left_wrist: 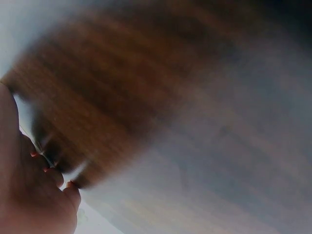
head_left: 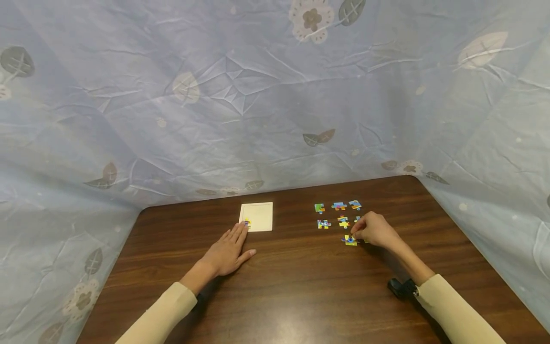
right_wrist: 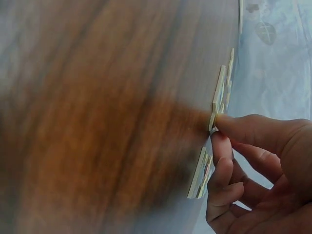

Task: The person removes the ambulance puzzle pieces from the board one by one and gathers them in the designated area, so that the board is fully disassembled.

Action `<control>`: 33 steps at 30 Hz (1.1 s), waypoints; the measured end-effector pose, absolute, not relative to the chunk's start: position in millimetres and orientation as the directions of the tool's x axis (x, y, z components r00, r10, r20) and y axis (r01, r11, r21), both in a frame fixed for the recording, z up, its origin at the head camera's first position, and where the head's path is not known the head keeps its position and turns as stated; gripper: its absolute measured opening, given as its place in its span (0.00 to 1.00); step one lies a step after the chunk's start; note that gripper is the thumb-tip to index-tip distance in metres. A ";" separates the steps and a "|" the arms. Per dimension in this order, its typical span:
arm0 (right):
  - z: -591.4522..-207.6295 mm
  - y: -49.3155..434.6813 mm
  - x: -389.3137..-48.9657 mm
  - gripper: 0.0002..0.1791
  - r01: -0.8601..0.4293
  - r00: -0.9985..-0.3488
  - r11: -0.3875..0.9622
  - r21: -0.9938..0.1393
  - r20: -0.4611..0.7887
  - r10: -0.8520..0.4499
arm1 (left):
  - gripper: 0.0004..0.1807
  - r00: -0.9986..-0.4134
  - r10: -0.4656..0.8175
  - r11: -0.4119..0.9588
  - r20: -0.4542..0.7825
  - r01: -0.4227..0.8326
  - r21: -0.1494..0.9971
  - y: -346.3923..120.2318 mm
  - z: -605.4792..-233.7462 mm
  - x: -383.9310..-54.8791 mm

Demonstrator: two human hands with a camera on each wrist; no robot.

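My left hand lies flat with straight fingers, its fingertips on the lower left corner of a white square puzzle tray. A small yellow and blue jigsaw piece shows in that corner, right at those fingertips. Over on the right, my right hand pinches a yellow jigsaw piece with a blue round mark at its edge, thumb against fingertips. From the right wrist, the thumb meets the end of a thin piece seen edge-on. Part of another piece is hidden under this hand.
Several loose jigsaw pieces lie in rough rows around the right hand, among them a green one, a blue one and a yellow one. The brown wooden table ends at a pale floral curtain behind and at the sides.
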State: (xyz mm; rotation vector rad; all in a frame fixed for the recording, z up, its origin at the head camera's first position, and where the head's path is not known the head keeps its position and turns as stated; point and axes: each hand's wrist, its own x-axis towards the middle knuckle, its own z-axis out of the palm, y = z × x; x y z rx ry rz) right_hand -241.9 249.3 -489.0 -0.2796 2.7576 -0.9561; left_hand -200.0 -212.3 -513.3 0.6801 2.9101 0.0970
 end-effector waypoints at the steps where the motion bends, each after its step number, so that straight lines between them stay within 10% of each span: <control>1: -488.6 249.0 -242.0 0.03 -0.103 -0.961 0.771 -0.629 -0.138 -0.241 | 0.47 -0.886 0.446 0.895 -0.130 0.436 0.099 -212.5 -514.2 -200.0; 33: -479.1 248.9 -246.9 0.05 -0.136 -0.949 0.758 -0.638 -0.137 -0.285 | 0.48 -0.884 0.443 0.896 -0.147 0.433 0.096 -214.3 -515.4 -201.4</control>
